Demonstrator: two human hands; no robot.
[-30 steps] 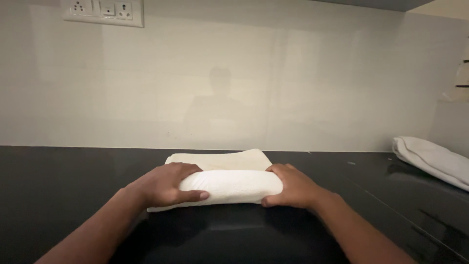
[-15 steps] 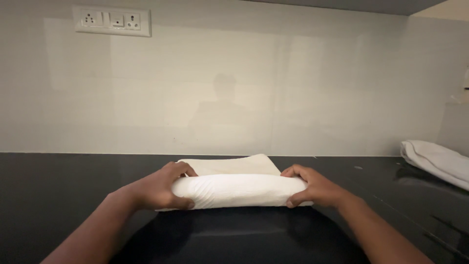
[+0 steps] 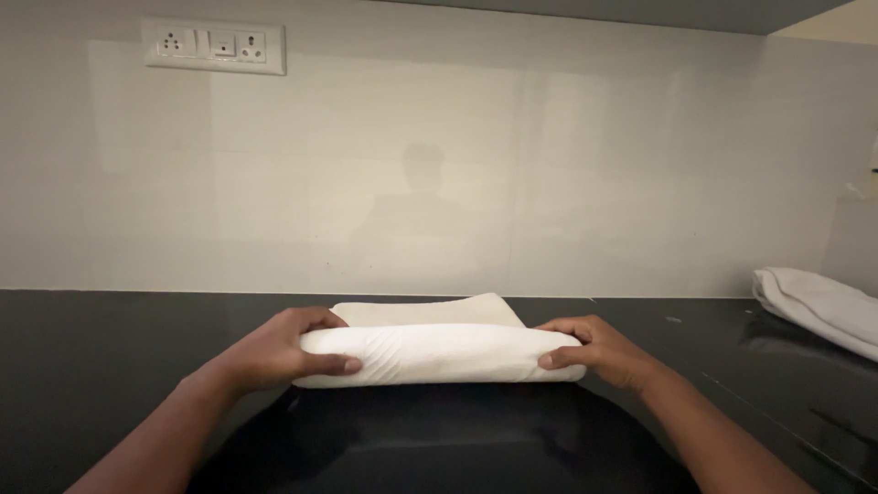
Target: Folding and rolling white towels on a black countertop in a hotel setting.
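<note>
on the black countertop (image 3: 110,384), right in the middle of our view, we've got a white towel (image 3: 439,352) rolled most of the way up into a fat log. the rolled part sits nearest us, and a flat tail of the same towel sticks out behind it toward the wall, lying flat on the counter.

our left hand (image 3: 274,352) is wrapped over the left end of the roll, fingers curled over the top and thumb tucked along the front, so it's clamped on the towel. our right hand (image 3: 594,348) does the same on the right end, fingers over the top and thumb underneath at the front edge, also closed on the roll. so the towel runs between the two grips, with the whole middle stretch bare and unsupported except by the counter. holding it at both ends like that looks like it keeps the roll even and stops the ends from coning out, at least that's our read.

further out, another white cloth (image 3: 814,306) lies bunched at the far right of the counter, well apart from our hands. behind everything is a glossy pale backsplash (image 3: 457,165), with a socket and switch plate (image 3: 215,46) up at the top left.
</note>
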